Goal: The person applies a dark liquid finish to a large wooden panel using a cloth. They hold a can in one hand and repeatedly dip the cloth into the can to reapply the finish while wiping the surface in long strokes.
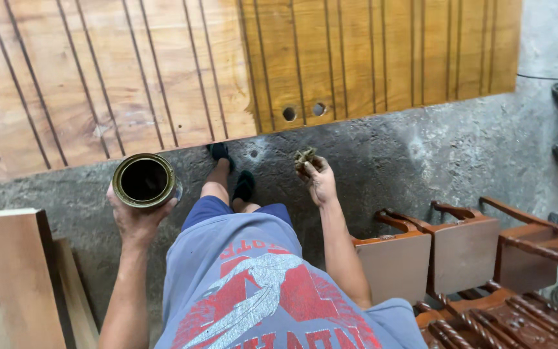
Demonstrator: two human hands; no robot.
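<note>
The left hand (135,216) is wrapped around an open round tin (144,180) from below and behind, fingers closed on its wall, so the mouth faces up and stays level; held that way, whatever dark liquid sits inside would not spill, though the shadowed interior makes it hard to say how full it is. The right hand (320,183) is raised in front of the body, fingers bunched shut on a small stained wad (305,157), probably a rag or clump of fibre, which pokes out above the fingertips where it could be pressed against a surface. Both hands are held out toward a large grooved wooden door panel (227,64) lying flat just ahead, two round holes bored near its near edge. Below, the person's feet in dark sandals stand on the grey concrete floor (421,155). To the right stand reddish-brown wooden chairs (460,252), and to the left pale timber boards (14,271) lean upright.
</note>
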